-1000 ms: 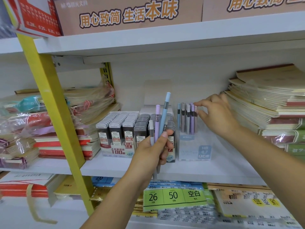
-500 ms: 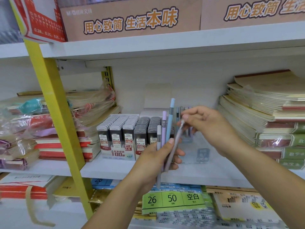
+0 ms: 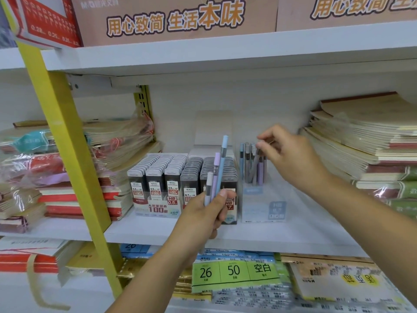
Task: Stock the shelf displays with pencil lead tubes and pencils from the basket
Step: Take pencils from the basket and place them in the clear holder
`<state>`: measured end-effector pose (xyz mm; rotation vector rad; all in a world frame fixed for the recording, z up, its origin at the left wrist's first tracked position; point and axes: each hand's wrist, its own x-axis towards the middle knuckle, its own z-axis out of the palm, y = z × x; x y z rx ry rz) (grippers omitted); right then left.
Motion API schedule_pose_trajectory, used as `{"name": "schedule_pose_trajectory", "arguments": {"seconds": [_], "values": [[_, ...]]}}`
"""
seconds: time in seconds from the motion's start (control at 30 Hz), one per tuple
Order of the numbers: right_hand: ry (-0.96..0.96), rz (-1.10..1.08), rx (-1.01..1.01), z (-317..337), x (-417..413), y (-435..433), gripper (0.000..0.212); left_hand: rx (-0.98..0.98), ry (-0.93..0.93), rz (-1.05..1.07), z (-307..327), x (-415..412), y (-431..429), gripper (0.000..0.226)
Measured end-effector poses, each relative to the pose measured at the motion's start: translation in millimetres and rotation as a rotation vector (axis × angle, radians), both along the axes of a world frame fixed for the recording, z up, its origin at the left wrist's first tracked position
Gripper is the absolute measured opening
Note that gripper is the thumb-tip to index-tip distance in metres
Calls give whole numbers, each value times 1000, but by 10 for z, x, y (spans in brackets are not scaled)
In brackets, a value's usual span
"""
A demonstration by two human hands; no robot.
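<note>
Moved since half a second ago: your right hand (image 3: 293,161) has carried the grey pencil (image 3: 254,168) away from the bunch in your left hand (image 3: 203,219), rightward and farther back, to the clear pencil holder (image 3: 264,210).

- Right hand: thumb and forefinger pinch the pencil's top. It leans, with its lower end among the pencils standing in the holder.
- Left hand: your fingers are curled round three upright pencils (image 3: 222,164), pale grey, lilac and blue, in front of the lead tube display (image 3: 171,175).
- Holder: just right of that display on the white shelf (image 3: 144,229).
- Notebook stacks (image 3: 365,141): far right.
</note>
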<state>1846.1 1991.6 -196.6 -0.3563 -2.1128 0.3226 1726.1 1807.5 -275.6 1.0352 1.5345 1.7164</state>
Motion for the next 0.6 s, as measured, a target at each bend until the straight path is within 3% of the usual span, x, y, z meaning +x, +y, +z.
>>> {"name": "schedule_pose_trajectory", "arguments": {"seconds": [0.33, 0.47, 0.6], "values": [[-54, 4, -6, -41, -159, 49, 14, -2, -12, 13, -8, -77, -24, 28], [-68, -88, 50, -26, -227, 87, 16, -8, -17, 13, 3, -79, -12, 27], [-214, -206, 125, -56, -281, 128, 17, -20, -15, 4, 21, -63, -20, 27]]}}
